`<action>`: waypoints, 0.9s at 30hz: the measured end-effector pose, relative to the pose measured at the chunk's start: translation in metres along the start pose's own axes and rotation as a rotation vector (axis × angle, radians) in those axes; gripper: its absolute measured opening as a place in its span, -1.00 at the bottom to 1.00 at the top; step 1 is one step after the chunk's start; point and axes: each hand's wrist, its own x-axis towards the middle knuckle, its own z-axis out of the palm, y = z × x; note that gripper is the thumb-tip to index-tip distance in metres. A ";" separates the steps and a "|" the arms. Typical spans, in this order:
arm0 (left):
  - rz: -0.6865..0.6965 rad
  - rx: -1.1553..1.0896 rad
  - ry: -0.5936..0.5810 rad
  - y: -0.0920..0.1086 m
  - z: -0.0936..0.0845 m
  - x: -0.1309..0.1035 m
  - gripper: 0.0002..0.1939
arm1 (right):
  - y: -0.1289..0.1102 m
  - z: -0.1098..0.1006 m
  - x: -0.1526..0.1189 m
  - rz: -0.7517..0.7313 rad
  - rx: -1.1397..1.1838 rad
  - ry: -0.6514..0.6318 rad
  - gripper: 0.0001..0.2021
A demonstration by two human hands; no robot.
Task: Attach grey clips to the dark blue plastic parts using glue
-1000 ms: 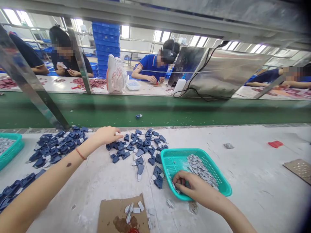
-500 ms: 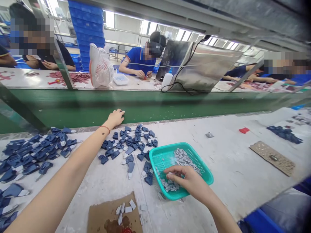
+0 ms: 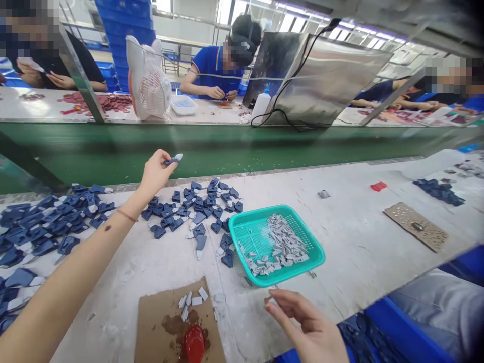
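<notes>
My left hand (image 3: 156, 170) is closed on a dark blue plastic piece with a white tip (image 3: 174, 160), held up over the green strip behind the table. Below it lie loose blue pieces (image 3: 198, 204), many with white ends. A bigger heap of them (image 3: 49, 222) spreads at the left, partly behind my forearm. My right hand (image 3: 304, 322) pinches a small pale grey piece (image 3: 270, 301), mostly hidden by the fingertips, just in front of a teal plastic basket (image 3: 242, 222). Small grey pieces (image 3: 285, 244) lie in that basket.
A brown cardboard sheet (image 3: 151, 322) at the front carries several white pieces (image 3: 196, 301) and a red cap-like object (image 3: 194, 343). Another cardboard piece (image 3: 412, 224) lies at the right. Across the green strip (image 3: 227, 146), co-workers sit near a white bottle (image 3: 260, 107) and a metal panel (image 3: 325, 80).
My left hand has lifted off the green strip, now showing a blue piece in its fingers. My right hand has come out of the basket toward me.
</notes>
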 end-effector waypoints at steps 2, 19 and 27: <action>-0.010 -0.102 -0.007 0.011 -0.013 -0.027 -0.87 | 0.004 0.012 -0.013 -0.011 -0.068 -0.010 -0.72; -0.439 -0.537 -0.156 0.012 -0.072 -0.228 -0.76 | 0.010 0.016 -0.028 -0.010 -0.138 -0.003 -0.67; -0.671 -0.609 -0.207 -0.014 -0.069 -0.289 -0.65 | 0.006 0.009 -0.034 -0.173 -0.293 -0.108 -0.74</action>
